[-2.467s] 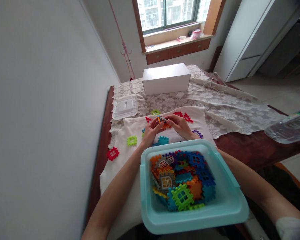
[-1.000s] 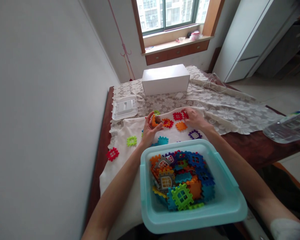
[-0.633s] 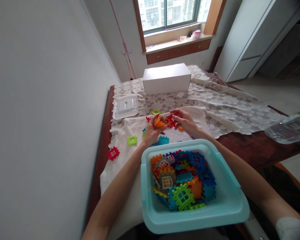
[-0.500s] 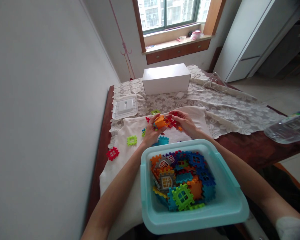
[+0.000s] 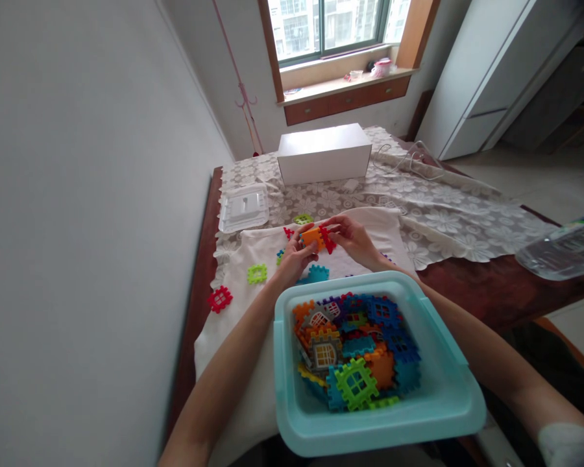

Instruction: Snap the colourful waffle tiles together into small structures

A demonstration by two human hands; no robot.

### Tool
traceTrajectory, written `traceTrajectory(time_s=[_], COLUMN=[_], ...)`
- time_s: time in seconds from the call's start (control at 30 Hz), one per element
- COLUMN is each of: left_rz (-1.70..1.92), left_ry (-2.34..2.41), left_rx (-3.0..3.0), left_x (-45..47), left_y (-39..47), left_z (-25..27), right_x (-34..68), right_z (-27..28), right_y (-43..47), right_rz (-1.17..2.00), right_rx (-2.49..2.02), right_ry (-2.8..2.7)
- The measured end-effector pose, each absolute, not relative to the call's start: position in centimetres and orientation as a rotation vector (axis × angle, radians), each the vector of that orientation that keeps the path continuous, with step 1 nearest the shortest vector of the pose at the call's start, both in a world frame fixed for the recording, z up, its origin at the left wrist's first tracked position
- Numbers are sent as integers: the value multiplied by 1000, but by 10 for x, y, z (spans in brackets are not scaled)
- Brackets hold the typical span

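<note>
My left hand (image 5: 296, 258) is wrapped round an orange building block piece (image 5: 312, 238) with toothed edges and a bit of blue at its left side. At the orange piece's right edge, my right hand (image 5: 354, 239) pinches a red toothed building block piece (image 5: 327, 239). The red and orange pieces touch; whether their teeth interlock I cannot tell. Below both hands, a turquoise piece (image 5: 318, 273) lies on the white cloth (image 5: 253, 305). Nearer to me stands a turquoise tub (image 5: 448, 389) filled with mixed toothed pieces, a green window piece (image 5: 356, 384) on top.
Loose on the cloth are a green frame piece (image 5: 257, 274) and a red window piece (image 5: 220, 298). A white lid (image 5: 244, 207) lies at the far left, and a white box (image 5: 324, 159) stands at the back. A clear container (image 5: 559, 250) is at the right edge.
My right hand has drawn slightly closer to the left, bringing the red piece against the orange block's right edge. The orange block has turned a little. The tub is unchanged.
</note>
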State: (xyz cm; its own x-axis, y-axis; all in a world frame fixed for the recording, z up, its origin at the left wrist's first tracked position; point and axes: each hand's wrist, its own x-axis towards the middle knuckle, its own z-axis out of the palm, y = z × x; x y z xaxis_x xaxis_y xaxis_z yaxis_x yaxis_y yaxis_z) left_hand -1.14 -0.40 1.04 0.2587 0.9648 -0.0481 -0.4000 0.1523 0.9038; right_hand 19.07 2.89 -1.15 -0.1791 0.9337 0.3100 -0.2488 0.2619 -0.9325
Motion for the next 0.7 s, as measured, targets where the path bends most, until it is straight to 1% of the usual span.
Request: traceTrajectory(time_s=[0.13,0.4,0.7], left_rz=[1078,953,734], left_ry=[702,659,737], left_rx=[760,557,617], left_x=[-15,-20,-17], left_y=[-4,-2,-1], left_z=[16,23,17], right_x=[192,196,186], right_z=[-6,1,10], right_y=[26,26,9], right_rz=[1219,1299,1261], right_rx=[-747,-688,-604], right_ry=[-1243,-1089,-1345])
